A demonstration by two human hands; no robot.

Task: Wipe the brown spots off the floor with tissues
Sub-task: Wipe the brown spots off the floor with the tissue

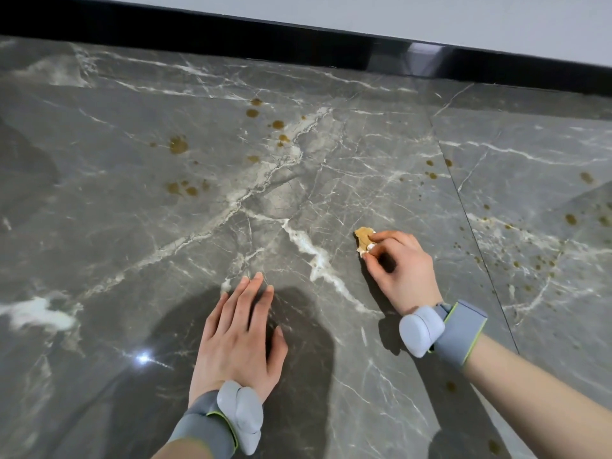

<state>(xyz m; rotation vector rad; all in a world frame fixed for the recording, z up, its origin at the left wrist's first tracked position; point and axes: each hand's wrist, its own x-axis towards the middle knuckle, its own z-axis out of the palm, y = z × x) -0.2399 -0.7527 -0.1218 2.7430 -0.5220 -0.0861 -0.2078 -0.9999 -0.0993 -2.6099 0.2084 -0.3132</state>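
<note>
My right hand [399,266] pinches a small crumpled tissue [363,239], stained brown, and presses it against the grey marble floor [132,226]. My left hand [240,339] lies flat on the floor with its fingers spread and holds nothing. Brown spots dot the floor beyond both hands: a large one [178,144] at the left, a cluster [277,124] in the middle, a pair [182,188] lower left, and many small ones [526,260] on the tile to the right. Both wrists wear grey bands.
A black skirting board [298,44] runs along the far edge of the floor under a pale wall [430,14]. A tile joint [473,233] runs diagonally just right of my right hand. More spots [451,386] lie near my right forearm.
</note>
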